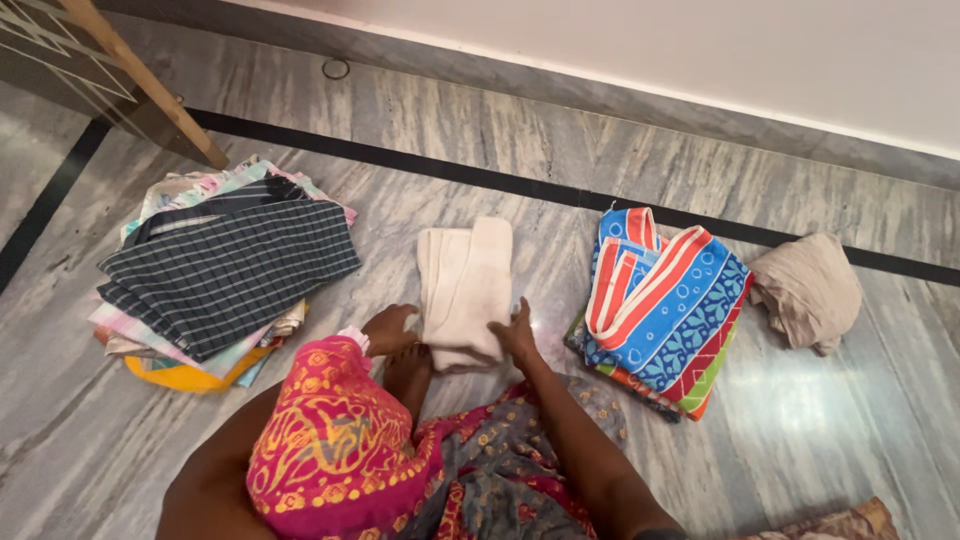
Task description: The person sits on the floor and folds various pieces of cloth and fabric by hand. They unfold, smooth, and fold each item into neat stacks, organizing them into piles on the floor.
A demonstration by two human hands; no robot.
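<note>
A cream folded cloth (463, 285) lies on the grey marble floor in front of me. My left hand (388, 328) rests at its near left corner, fingers curled on the edge. My right hand (516, 333) presses flat on its near right edge. A bare foot shows just under the left hand. My lap is covered by pink, yellow and grey patterned fabric (340, 440).
A stack of folded clothes topped by a dark checked piece (225, 275) lies at the left. A folded blue, red and white striped towel (665, 300) lies at the right, beside a crumpled beige cloth (810, 290). A wooden leg (150, 90) slants at the top left. The wall runs along the back.
</note>
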